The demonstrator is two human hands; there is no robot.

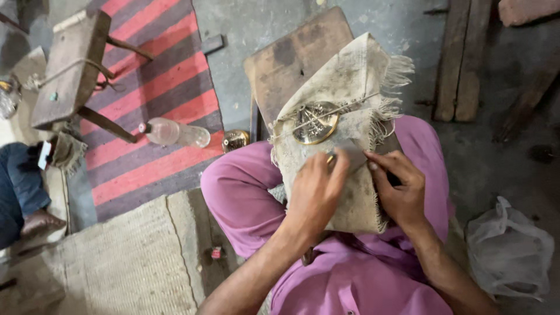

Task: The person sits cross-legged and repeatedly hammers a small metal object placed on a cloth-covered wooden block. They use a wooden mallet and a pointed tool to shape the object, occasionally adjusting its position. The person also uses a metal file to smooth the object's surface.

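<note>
Left hand (315,189) and right hand (399,189) press on burlap cloth (350,87); brass disc (315,122) tied atop it.

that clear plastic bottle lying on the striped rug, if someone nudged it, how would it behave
The plastic bottle lies on its side on the striped rug, so a sideways nudge would probably roll it, though the woven surface may slow it. It looks clear and mostly empty, so it is likely light. Its thin walls would probably dent under a firm squeeze.

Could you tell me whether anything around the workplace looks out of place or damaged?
A clear plastic bottle lies tipped on its side on the striped rug, and the cloth under the round brass piece is frayed and stained.
</note>
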